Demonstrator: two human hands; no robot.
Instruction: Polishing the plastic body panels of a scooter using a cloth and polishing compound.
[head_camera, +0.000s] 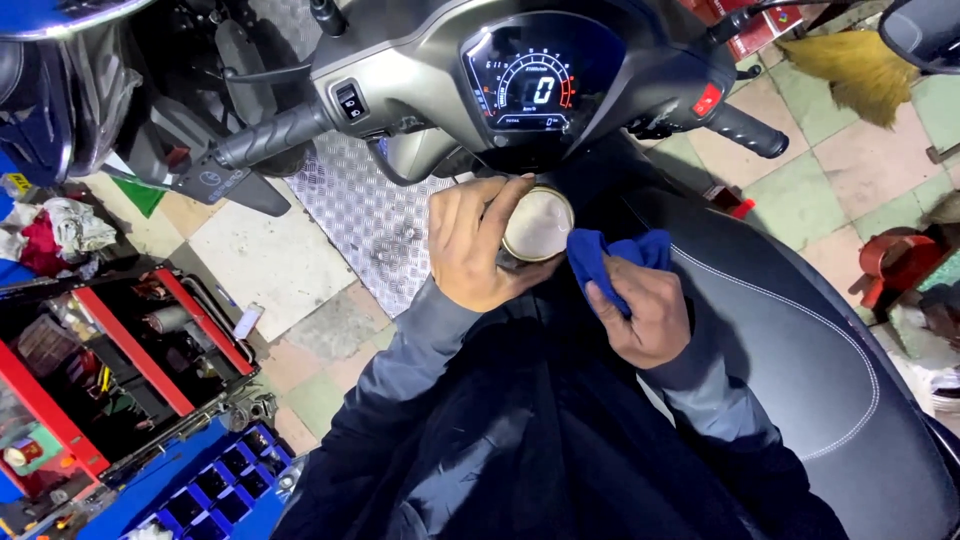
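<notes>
The left hand (478, 243) is gripping a small round tin (537, 224), fingers wrapped around its side so its pale, flat top is facing up toward the camera. The tin is sitting just below the scooter's lit dash (530, 85) and above the front of the black seat (800, 340). The right hand (640, 312) is pinching a blue cloth (610, 255), its grip closed on the bunched fabric, thumb and fingers pressing it together.

The relation that matters here: the cloth is lying directly to the right of the tin, its nearest fold just beside the tin's rim, perhaps touching; I cannot tell which. The tin's round face is tilting slightly toward the right hand, so its open side is presenting itself to the cloth. The right hand is the nearer one to that face; the left is only steadying the tin from the other side.

To the left on the tiled floor (270, 260), a red tool tray (120, 370) is standing open, well apart from both hands.
</notes>
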